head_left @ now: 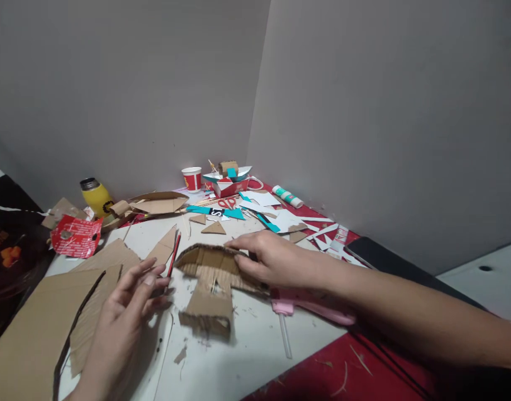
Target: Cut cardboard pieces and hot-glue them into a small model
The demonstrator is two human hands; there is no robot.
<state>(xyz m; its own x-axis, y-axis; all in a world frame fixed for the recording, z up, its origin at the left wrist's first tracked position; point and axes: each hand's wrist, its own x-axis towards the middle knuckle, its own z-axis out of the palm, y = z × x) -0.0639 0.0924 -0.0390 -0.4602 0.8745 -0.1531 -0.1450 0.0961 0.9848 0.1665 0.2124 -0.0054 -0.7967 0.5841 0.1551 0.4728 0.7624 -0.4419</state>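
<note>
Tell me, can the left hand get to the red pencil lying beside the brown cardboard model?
Probably yes: the left hand hovers open right beside the red pencil, with nothing between them.

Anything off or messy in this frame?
Yes: paper and cardboard offcuts litter the table toward the corner. The cardboard model under the right hand has ragged, frayed edges. A pink glue gun lies partly beneath that arm. The left hand hovers beside a red pencil.

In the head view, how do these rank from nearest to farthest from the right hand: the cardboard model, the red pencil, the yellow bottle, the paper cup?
From the right hand:
1. Cardboard model: under its fingers, touching.
2. Red pencil: just left of the model.
3. Paper cup: at the back, near the wall corner.
4. Yellow bottle: far left, by the wall.
</note>
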